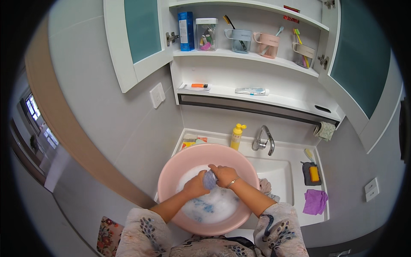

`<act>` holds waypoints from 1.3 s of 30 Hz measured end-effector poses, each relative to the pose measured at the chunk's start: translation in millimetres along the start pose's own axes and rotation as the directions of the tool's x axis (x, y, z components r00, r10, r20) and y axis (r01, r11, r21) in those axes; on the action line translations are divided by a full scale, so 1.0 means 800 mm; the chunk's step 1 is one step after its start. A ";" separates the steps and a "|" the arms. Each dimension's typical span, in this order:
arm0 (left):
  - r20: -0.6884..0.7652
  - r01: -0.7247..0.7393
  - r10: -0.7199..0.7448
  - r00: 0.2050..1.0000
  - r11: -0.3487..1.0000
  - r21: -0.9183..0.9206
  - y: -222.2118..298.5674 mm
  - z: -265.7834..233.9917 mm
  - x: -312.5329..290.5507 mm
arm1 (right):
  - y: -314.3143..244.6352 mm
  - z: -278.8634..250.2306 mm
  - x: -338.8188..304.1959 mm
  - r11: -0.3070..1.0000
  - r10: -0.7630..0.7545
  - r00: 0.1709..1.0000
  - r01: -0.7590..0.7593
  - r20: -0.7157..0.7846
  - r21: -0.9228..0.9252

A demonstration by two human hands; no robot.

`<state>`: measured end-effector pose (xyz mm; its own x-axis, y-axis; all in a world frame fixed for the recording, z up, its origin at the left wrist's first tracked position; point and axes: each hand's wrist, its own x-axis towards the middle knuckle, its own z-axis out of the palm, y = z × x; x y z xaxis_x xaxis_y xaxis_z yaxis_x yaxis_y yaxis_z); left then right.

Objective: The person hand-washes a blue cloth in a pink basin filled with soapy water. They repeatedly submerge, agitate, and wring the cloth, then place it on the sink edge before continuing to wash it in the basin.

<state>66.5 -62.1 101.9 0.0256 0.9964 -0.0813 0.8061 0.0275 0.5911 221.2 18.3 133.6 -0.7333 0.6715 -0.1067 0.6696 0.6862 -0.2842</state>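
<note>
At the lower edge, patterned sleeves (145, 231) sit well back from the wrists, presumably to stay dry. Just beyond, at lower centre, the pink basin (166, 175) contains white suds (220, 212). Over it, the left hand (195, 185) and right hand (224, 175) each have a closed grip on a bunched grey-blue cloth (209, 180), seemingly kept above the basin so drips fall back in. Right of centre, the basin overlaps the sink (280, 171), perhaps for easy emptying. On the white tabletop (297, 215), a yellow bottle (236, 137) and the tap (266, 141) stand behind; soap (314, 174) lies at right, likely for easy reach. At the top, cups (241, 43) on a shelf (222, 52) keep toothbrushes upright.
</note>
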 end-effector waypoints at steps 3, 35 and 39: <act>0.189 0.152 -0.036 0.981 0.747 -0.647 -0.046 0.002 0.005 | 0.000 -0.018 -0.029 0.941 -0.204 0.930 0.273 -0.306 0.201; 0.255 0.046 -0.022 0.967 0.995 -0.091 0.031 -0.021 0.010 | 0.020 0.010 -0.012 0.929 -0.290 0.944 0.238 -0.158 -0.284; 0.206 0.048 -0.031 0.978 0.996 -0.078 0.017 0.004 0.007 | 0.019 0.018 -0.014 0.930 -0.248 0.961 0.202 -0.119 -0.308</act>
<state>79.2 -56.7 107.1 0.1216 0.9571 -0.2631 0.7577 0.0816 0.6474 238.2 16.9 116.6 -0.8572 0.5085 0.0810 0.5108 0.8597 0.0082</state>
